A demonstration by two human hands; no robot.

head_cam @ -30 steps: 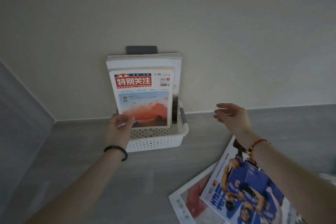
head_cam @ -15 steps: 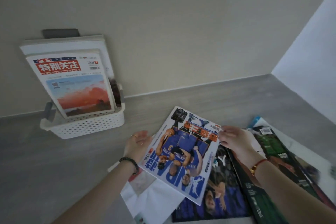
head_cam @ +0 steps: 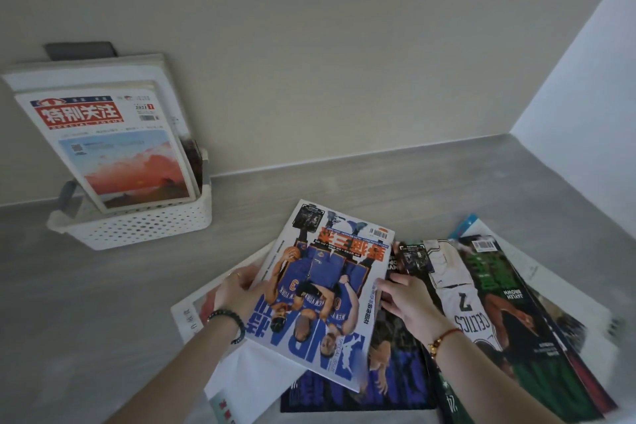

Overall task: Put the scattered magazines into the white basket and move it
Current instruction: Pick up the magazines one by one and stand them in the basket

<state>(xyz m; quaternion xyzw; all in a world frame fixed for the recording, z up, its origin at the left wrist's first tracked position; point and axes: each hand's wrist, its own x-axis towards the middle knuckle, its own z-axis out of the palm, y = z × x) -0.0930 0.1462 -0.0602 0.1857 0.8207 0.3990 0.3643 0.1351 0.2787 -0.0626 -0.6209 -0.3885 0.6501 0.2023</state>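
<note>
A blue basketball magazine point(head_cam: 320, 296) is held by both its side edges, slightly above a pile of other magazines. My left hand point(head_cam: 237, 293) grips its left edge and my right hand point(head_cam: 406, 299) grips its right edge. Under it lie a dark blue magazine point(head_cam: 389, 379), a green Celtics magazine point(head_cam: 488, 303) and a white one point(head_cam: 192, 313). The white perforated basket point(head_cam: 137, 227) stands at the left against the wall. Several magazines stand upright in the basket, the front one with a red title and a sunset picture point(head_cam: 113, 151).
The grey floor point(head_cam: 86, 320) meets a beige wall point(head_cam: 309, 62) at the back and a white wall point(head_cam: 592, 96) at the right. A grey handle point(head_cam: 67, 198) sticks up at the basket's left end. More magazines fan out to the right point(head_cam: 516, 262).
My hands left the basket and came down to the pile on the right. Both took hold of the blue basketball magazine. The view swung right, so the basket now sits at the left.
</note>
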